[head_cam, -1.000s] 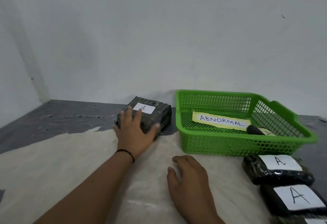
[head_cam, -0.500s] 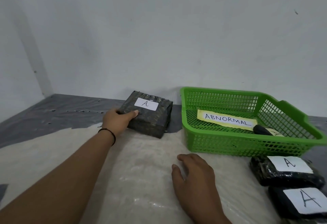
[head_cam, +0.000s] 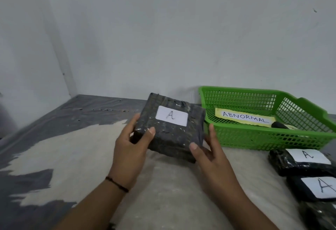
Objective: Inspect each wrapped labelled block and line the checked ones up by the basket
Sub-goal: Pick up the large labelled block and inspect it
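Observation:
A dark wrapped block (head_cam: 172,131) with a white label marked A is held tilted above the table, just left of the green basket (head_cam: 254,139). My left hand (head_cam: 131,148) grips its left edge, thumb on top. My right hand (head_cam: 209,155) holds its right near corner, thumb on the front face and fingers along the side. The basket holds a yellow ABNORMAL sign (head_cam: 245,120) and a dark item (head_cam: 279,125). Two more A-labelled blocks (head_cam: 301,164) (head_cam: 312,188) lie in front of the basket at the right.
A third dark wrapped block (head_cam: 318,215) shows partly at the bottom right corner. The table has a pale cloth (head_cam: 72,157) over grey plastic sheet (head_cam: 91,110). White walls stand close behind and at the left.
The block has been lifted off the table and brought nearer to me. My right hand left the cloth and took the block's right corner. My left hand shifted to its left edge.

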### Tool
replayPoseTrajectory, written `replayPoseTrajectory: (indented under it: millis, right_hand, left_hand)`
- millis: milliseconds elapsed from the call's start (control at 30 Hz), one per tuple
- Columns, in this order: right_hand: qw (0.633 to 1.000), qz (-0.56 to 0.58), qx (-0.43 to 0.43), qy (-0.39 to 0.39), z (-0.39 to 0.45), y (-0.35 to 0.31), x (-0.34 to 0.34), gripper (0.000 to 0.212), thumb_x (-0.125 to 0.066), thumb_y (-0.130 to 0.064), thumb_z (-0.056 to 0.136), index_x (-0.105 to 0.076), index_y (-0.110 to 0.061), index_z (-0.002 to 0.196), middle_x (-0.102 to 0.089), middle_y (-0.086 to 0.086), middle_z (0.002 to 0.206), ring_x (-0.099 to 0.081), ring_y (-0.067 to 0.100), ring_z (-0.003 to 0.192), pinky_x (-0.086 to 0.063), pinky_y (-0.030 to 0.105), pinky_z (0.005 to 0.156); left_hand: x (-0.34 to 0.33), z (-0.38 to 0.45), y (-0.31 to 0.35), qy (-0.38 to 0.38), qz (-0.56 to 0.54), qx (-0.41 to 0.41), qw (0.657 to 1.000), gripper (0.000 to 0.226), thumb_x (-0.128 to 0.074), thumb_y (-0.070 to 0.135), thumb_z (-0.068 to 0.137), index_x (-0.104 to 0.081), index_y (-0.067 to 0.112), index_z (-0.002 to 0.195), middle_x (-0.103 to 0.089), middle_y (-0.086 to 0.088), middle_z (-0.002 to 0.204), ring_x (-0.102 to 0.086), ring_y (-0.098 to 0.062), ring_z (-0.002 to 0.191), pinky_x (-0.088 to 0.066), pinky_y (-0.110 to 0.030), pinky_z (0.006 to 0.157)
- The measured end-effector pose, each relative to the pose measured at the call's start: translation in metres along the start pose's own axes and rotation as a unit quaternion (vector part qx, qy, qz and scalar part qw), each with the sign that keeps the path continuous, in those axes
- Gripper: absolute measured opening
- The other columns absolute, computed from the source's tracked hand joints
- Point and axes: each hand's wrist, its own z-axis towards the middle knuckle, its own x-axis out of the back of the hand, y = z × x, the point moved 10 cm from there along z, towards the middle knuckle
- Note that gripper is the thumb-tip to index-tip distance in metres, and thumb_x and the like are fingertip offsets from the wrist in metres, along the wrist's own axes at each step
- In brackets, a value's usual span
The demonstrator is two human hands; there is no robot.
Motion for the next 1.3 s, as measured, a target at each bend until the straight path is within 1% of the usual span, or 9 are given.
replayPoseTrajectory:
  millis: [100,300,367,500,600,700,800,933,1300]
  right_hand:
    - [1.0,0.0,0.023,0.003,-0.004,-0.007,0.001,0.076,-0.064,-0.025,0.085,-0.02,-0.039,0.146,-0.056,-0.041,0.114,-0.061,-0.009,0.103,-0.049,0.01,0.083]
    - [0.994,-0.084,0.066,0.002,-0.011,-0.023,-0.003,0.056,-0.065,-0.014,0.086,-0.046,-0.027,0.137,-0.045,-0.012,0.143,-0.045,-0.001,0.127,-0.036,0.002,0.095]
    - [0.993,-0.091,0.081,-0.002,-0.014,-0.027,-0.004,0.053,-0.064,-0.014,0.087,-0.046,-0.032,0.134,-0.044,-0.013,0.143,-0.041,-0.002,0.13,-0.036,0.008,0.101]
    - [0.984,-0.125,0.124,-0.006,-0.022,-0.034,-0.005,0.058,-0.064,-0.011,0.086,-0.041,-0.052,0.12,-0.042,-0.023,0.139,-0.037,-0.007,0.13,-0.036,0.028,0.11]
    - [0.976,-0.151,0.159,0.003,-0.023,-0.041,-0.004,0.069,-0.066,-0.017,0.08,-0.034,-0.054,0.128,-0.042,-0.026,0.136,-0.048,0.003,0.124,-0.046,0.031,0.101]
    - [0.985,-0.127,0.119,0.016,-0.018,-0.032,0.002,0.086,-0.072,-0.024,0.08,-0.014,-0.058,0.133,-0.04,-0.02,0.137,-0.056,0.01,0.11,-0.053,0.016,0.079]
    - [0.991,-0.106,0.077,-0.004,-0.012,-0.019,0.0,0.087,-0.07,-0.018,0.081,-0.015,-0.046,0.143,-0.052,-0.02,0.127,-0.062,0.0,0.103,-0.05,0.009,0.076]
    - [0.999,-0.04,0.028,-0.025,-0.01,-0.012,-0.005,0.083,-0.065,-0.004,0.084,-0.019,-0.03,0.147,-0.054,-0.009,0.129,-0.061,-0.014,0.095,-0.051,0.009,0.076]
    - [0.997,-0.07,0.043,0.0,-0.016,-0.017,-0.005,0.076,-0.07,-0.012,0.082,-0.029,-0.033,0.142,-0.054,-0.019,0.129,-0.056,-0.004,0.114,-0.045,0.034,0.103]
  left_hand:
    - [0.0,-0.02,-0.002,-0.003,0.056,-0.026,0.998,0.057,-0.073,0.026,0.082,-0.051,0.03,0.134,-0.061,0.006,0.129,-0.06,-0.01,0.116,-0.049,-0.04,0.099]
    - [0.01,-0.021,0.009,-0.017,0.083,-0.058,0.995,0.045,-0.076,0.014,0.078,-0.053,0.029,0.113,-0.063,0.022,0.112,-0.067,-0.014,0.098,-0.057,-0.023,0.074]
    - [0.015,-0.016,0.008,-0.029,0.056,-0.044,0.997,0.046,-0.078,0.023,0.071,-0.051,0.028,0.109,-0.062,0.018,0.115,-0.067,-0.016,0.099,-0.057,-0.025,0.074]
    - [0.013,-0.011,-0.001,-0.074,0.06,0.006,0.995,0.071,-0.078,0.026,0.076,-0.039,0.039,0.134,-0.05,0.013,0.134,-0.061,-0.015,0.109,-0.056,-0.037,0.084]
    - [0.002,-0.011,-0.006,-0.133,0.07,0.005,0.989,0.073,-0.076,0.026,0.075,-0.039,0.047,0.134,-0.058,0.011,0.13,-0.062,-0.014,0.111,-0.056,-0.037,0.087]
    - [0.002,-0.012,-0.004,-0.131,0.069,-0.009,0.989,0.062,-0.071,0.025,0.071,-0.048,0.051,0.121,-0.062,0.016,0.124,-0.063,-0.01,0.11,-0.056,-0.032,0.086]
    - [-0.001,-0.016,-0.006,-0.131,0.065,-0.005,0.989,0.06,-0.072,0.025,0.069,-0.05,0.058,0.114,-0.063,0.023,0.12,-0.063,-0.005,0.108,-0.056,-0.029,0.084]
    - [0.003,-0.017,-0.019,-0.103,0.037,0.054,0.993,0.087,-0.082,0.032,0.065,-0.037,0.031,0.14,-0.06,0.003,0.127,-0.064,-0.013,0.108,-0.056,-0.037,0.086]
    - [-0.003,-0.026,-0.002,-0.066,0.076,0.01,0.995,0.054,-0.076,0.011,0.076,-0.051,0.026,0.121,-0.069,0.009,0.108,-0.068,0.001,0.09,-0.057,-0.022,0.077]
